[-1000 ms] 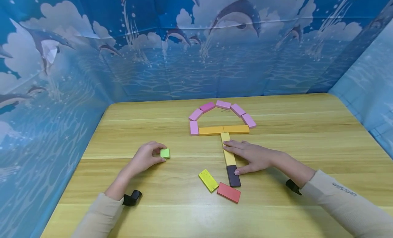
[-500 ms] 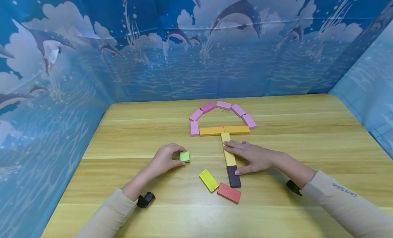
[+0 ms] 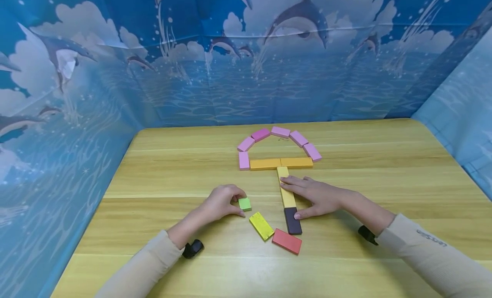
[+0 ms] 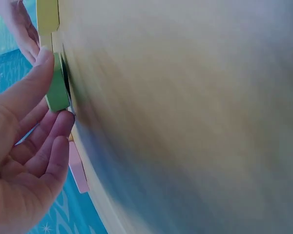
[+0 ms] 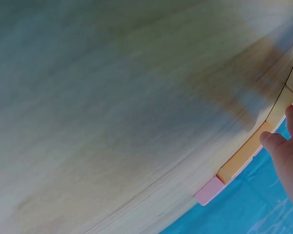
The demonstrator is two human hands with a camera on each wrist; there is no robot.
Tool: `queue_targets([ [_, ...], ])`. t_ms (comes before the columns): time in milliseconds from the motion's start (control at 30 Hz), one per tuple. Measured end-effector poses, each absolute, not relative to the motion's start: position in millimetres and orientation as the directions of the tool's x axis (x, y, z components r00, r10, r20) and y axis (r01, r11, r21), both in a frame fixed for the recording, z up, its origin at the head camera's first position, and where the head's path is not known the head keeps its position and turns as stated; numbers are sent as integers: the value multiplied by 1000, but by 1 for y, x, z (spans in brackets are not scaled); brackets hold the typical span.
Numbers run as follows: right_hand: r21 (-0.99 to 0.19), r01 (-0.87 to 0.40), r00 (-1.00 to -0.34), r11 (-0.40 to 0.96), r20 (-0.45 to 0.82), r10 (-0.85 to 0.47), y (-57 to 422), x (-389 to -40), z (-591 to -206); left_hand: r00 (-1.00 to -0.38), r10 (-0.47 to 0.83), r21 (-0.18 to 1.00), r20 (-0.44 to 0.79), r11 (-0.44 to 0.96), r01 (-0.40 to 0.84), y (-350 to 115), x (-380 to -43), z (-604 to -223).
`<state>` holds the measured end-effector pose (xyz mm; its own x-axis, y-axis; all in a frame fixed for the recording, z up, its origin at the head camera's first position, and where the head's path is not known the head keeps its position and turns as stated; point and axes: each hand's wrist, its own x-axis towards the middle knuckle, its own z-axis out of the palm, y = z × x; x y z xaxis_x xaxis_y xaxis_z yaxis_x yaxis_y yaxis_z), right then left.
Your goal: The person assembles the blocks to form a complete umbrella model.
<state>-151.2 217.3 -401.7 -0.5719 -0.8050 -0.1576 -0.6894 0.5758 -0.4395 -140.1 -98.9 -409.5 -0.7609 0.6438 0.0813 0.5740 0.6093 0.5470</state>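
In the head view my left hand (image 3: pixel 224 203) pinches a small green block (image 3: pixel 244 204) between thumb and fingers, low over the table left of the stem. The left wrist view shows the thumb at one end of the green block (image 4: pixel 59 87) and fingertips at the other. My right hand (image 3: pixel 317 195) lies spread over the column of pale yellow blocks (image 3: pixel 288 198) and a black block (image 3: pixel 292 221). Its fingertips touch the pale yellow and its thumb rests at the black block's edge. A bright yellow block (image 3: pixel 261 226) lies close in front of the left hand.
A red block (image 3: pixel 286 241) lies at the yellow block's corner. Farther back, two orange blocks (image 3: pixel 265 164) form a bar under an arch of pink blocks (image 3: pixel 280 131). The wooden table (image 3: pixel 173 161) ends at a blue dolphin-print cloth (image 3: pixel 238 89).
My left hand has carried the green block rightward and slightly nearer me, up to the bright yellow block. The right hand has stayed in place on the column.
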Motion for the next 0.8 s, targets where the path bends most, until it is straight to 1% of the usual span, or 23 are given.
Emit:
queue_targets([
  [133, -446, -686, -572, 575, -158, -805, 218, -151, -402, -744, 667, 542, 48, 608, 580, -95, -141, -411],
  [400, -439, -690, -573, 575, -154, -805, 218, -150, -402, -729, 684, 584, -12, 597, 551, -97, -142, -406],
  [800, -437, -691, -573, 575, -153, -805, 218, -151, -402, -687, 727, 575, 19, 554, 602, -93, -142, -406],
])
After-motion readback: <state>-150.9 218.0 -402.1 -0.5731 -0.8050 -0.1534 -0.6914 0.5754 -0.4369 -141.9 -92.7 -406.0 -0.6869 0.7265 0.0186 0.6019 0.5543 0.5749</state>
